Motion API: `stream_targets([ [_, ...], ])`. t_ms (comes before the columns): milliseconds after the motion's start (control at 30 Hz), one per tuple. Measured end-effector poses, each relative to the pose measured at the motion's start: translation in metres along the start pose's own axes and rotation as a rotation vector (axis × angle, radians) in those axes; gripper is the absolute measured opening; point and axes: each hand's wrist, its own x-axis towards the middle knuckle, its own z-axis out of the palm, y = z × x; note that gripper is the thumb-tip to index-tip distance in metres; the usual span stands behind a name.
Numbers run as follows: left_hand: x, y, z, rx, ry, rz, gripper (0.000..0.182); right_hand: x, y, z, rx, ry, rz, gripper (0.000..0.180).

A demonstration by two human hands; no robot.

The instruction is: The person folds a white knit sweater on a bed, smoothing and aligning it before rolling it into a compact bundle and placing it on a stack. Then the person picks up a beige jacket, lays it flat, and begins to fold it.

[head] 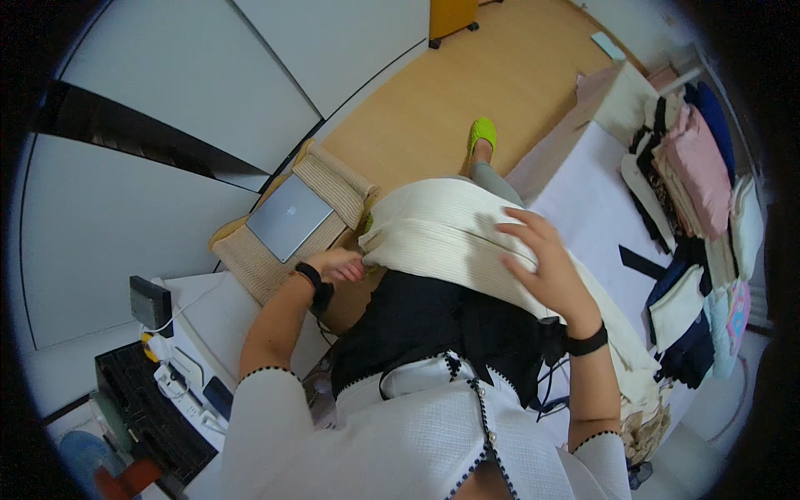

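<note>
A cream ribbed knit garment [450, 234] lies spread over my lap, one long part trailing to the right over the bed. My left hand [342, 265] is at the garment's left edge with curled, blurred fingers; whether it grips the fabric cannot be made out. Over the right part of the knit, my right hand [537, 262] has its fingers apart and holds nothing. Both wrists bear black bands.
A closed laptop [290, 215] rests on a striped cushioned chair [250, 265] at the left. Folded clothes [697, 175] are piled on the bed [581, 181] at the right. A power strip [178, 390] and black basket [140, 406] stand lower left.
</note>
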Motion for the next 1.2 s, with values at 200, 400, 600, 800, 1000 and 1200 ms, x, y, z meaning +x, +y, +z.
stream_targets([
  [200,0.064,-0.066,0.022,-0.516,-0.202,0.025,0.065,0.095,-0.042,0.103,-0.333,-0.289,-0.238,0.051],
  [400,0.067,-0.056,0.018,-1.108,0.006,0.375,0.058,0.139,-0.024,0.145,-0.591,-0.680,-0.088,0.061],
  [600,0.076,-0.052,0.006,-1.045,0.019,0.630,0.039,0.147,-0.026,0.152,-0.691,-0.712,-0.107,0.063],
  [800,0.072,-0.043,-0.014,-0.962,0.200,0.659,0.030,0.226,0.002,0.139,-0.431,-1.126,0.041,0.066],
  [1000,0.081,-0.032,-0.017,-1.032,0.100,0.714,0.035,0.243,0.026,0.168,-0.521,-0.938,0.014,0.057],
  [1200,0.097,-0.039,-0.003,-0.937,0.090,0.508,0.036,0.251,0.028,0.198,-0.535,-0.923,-0.144,0.033],
])
